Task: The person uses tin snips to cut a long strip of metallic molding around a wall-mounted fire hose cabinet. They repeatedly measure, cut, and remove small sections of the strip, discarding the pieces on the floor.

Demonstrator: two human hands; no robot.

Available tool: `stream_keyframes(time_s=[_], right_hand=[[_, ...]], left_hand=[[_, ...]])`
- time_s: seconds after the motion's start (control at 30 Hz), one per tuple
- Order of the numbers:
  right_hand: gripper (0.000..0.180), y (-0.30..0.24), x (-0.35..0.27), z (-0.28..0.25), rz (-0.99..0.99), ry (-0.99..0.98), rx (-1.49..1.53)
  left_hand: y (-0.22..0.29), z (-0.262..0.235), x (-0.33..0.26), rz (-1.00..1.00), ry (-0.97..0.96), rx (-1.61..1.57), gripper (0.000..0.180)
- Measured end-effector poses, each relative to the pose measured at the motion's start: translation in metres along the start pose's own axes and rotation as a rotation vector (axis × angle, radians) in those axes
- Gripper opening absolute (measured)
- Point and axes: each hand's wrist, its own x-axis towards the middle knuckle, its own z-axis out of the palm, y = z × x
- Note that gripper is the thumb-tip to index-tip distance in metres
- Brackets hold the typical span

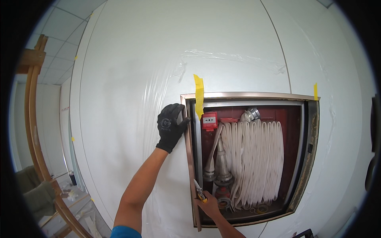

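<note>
A recessed fire hose cabinet, with a copper-coloured metal trim strip (189, 158) along its left side, is set in the white wall. My left hand (170, 125), in a black glove, is closed on the upper part of this strip, thumb at its inner edge. Lower down, my bare right hand (208, 205) is closed around a yellow-and-black utility knife (201, 194), its silver front pointing up beside the strip. Some of its fingers are hidden. Inside the cabinet hang a folded white hose (256, 162), metal couplings (223, 170) and a red call point box (209, 120).
Yellow tape (199, 93) hangs over the cabinet's upper left corner; another piece (315, 91) marks the upper right. Clear plastic film (156, 87) clings to the wall (119, 59). At the left stands a wooden frame (33, 131) with dark cloth (37, 194) over it.
</note>
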Motion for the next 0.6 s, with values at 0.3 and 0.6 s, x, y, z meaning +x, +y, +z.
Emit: stream_keyframes(time_s=[0.3,0.6], right_hand=[[0.048,0.003,0.015,0.017,0.000,0.037,0.075],[0.043,0.002,0.018,0.020,0.060,-0.026,0.028]], left_hand=[[-0.003,0.014,-0.018,0.074,-0.069,0.094,0.067],[0.000,0.012,-0.016,0.085,-0.073,0.052,0.065]])
